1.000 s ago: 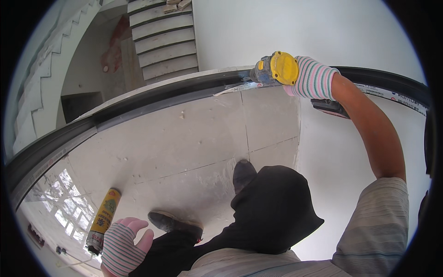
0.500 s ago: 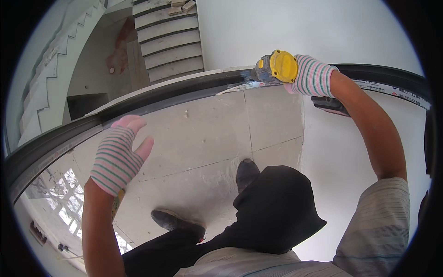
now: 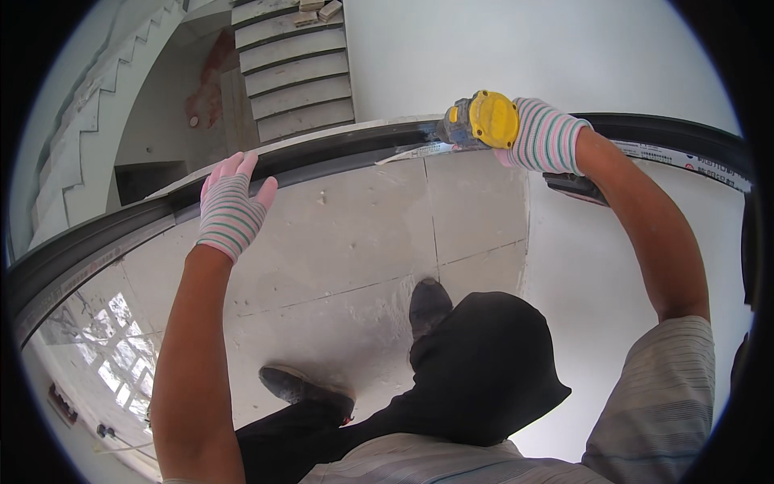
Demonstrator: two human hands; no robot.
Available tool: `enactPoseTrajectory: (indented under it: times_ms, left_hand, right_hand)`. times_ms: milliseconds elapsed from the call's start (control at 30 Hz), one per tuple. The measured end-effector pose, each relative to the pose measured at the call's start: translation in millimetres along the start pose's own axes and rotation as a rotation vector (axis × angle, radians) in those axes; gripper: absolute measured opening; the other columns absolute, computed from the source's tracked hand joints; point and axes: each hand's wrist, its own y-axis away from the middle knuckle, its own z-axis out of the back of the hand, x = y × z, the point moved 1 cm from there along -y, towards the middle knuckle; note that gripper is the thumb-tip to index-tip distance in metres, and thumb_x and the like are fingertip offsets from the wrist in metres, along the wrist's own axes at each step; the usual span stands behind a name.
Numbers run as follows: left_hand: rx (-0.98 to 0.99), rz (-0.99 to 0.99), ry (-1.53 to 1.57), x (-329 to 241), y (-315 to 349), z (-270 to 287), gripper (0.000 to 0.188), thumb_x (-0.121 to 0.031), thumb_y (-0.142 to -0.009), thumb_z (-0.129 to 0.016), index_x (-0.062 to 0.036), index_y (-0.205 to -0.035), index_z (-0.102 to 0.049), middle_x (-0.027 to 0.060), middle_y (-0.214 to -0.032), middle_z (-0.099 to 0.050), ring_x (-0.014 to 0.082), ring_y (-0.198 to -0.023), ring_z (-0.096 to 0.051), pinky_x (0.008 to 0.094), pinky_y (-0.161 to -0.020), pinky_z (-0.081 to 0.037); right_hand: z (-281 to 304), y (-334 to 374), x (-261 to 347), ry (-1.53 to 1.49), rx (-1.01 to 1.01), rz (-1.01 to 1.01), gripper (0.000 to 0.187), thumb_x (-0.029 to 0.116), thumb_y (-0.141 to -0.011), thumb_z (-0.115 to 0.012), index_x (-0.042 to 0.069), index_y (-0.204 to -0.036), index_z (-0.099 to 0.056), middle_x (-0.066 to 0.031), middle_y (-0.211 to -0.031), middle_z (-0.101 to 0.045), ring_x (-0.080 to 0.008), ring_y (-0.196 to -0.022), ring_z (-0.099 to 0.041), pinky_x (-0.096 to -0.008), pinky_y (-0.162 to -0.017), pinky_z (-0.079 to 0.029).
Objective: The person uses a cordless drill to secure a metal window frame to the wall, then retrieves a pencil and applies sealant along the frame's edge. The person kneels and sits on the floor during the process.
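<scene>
Both my hands wear striped gloves in white, pink and green. A yellow and dark cordless drill (image 3: 493, 118) is held by my right hand (image 3: 548, 135), its front end pointing left over the dark metal frame rail (image 3: 339, 156). The drill's bit is not visible, and I cannot tell whether it touches the rail. Its black battery (image 3: 577, 187) shows below my wrist. At the left, my left hand (image 3: 232, 202) reaches onto the same rail with fingers stretched out and thumb apart; nothing is in it. A torn strip of printed film (image 3: 415, 153) hangs on the rail just left of the drill.
Beyond the rail, a bare concrete staircase (image 3: 298, 90) descends, with several blocks (image 3: 329, 11) on its steps. White walls (image 3: 516, 48) rise at the far side and right. My shoes (image 3: 429, 305) stand on a dusty tiled floor (image 3: 339, 234) on my side of the rail.
My left hand has moved forward and right, from beside the rail onto it. My right hand and the drill have stayed nearly in place.
</scene>
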Motion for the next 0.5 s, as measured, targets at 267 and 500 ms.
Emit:
enactPoseTrajectory:
  times_ms: [267,500]
  left_hand:
    - [-0.060,-0.015,0.069,0.3,7.1,-9.3,0.045,-0.027,-0.086,-0.076,-0.0097,-0.126,-0.066,0.0160,-0.141,-0.057,0.0357,-0.134,-0.051,0.0452,-0.112,-0.043]
    - [-0.054,-0.027,0.113,-3.1,12.4,-9.7,0.028,-0.019,-0.083,-0.080,-0.0092,-0.108,-0.071,0.0184,-0.145,-0.053,0.0382,-0.137,-0.047,0.0437,-0.113,-0.042]
  right_hand:
    - [-2.8,0.7,1.0,0.024,0.021,0.031,0.042,0.028,-0.085,-0.079,-0.001,-0.112,-0.065,-0.0106,-0.088,-0.069,-0.0220,-0.078,-0.065,-0.0306,-0.080,-0.056]
    - [-2.7,3.4,2.1,0.012,0.020,0.015,0.041,0.026,-0.085,-0.079,-0.001,-0.113,-0.065,-0.0114,-0.090,-0.069,-0.0223,-0.079,-0.065,-0.0310,-0.080,-0.056]
